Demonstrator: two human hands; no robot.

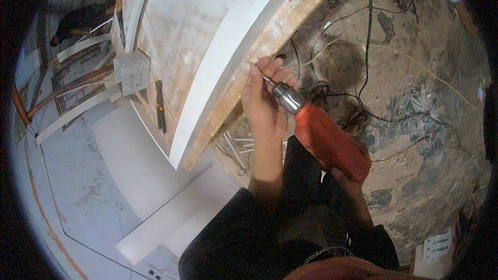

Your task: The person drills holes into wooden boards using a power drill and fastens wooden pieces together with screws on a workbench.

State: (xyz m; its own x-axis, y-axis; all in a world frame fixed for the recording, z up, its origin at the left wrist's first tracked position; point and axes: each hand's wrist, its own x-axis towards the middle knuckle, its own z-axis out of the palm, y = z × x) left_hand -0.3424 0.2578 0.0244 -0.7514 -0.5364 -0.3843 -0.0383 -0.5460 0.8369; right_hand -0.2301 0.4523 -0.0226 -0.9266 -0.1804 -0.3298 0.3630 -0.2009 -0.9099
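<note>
My right hand (348, 175) grips the back of an orange electric drill (328, 141), mostly hidden behind its body. The drill's metal chuck (286, 96) and thin bit point up-left at the edge of a plywood board (259, 52). My left hand (263, 96) is curled around the bit just ahead of the chuck, fingertips against the board's edge. A long white strip (228, 57) lies on top of the board along that edge.
Black and white cables (367, 31) trail over the dirty floor at right. A white box (133, 71) and a dark narrow tool (160, 105) sit beside white panels (129, 150) at left. Loose screws (236, 145) lie under the board. Another person (78, 21) crouches far upper left.
</note>
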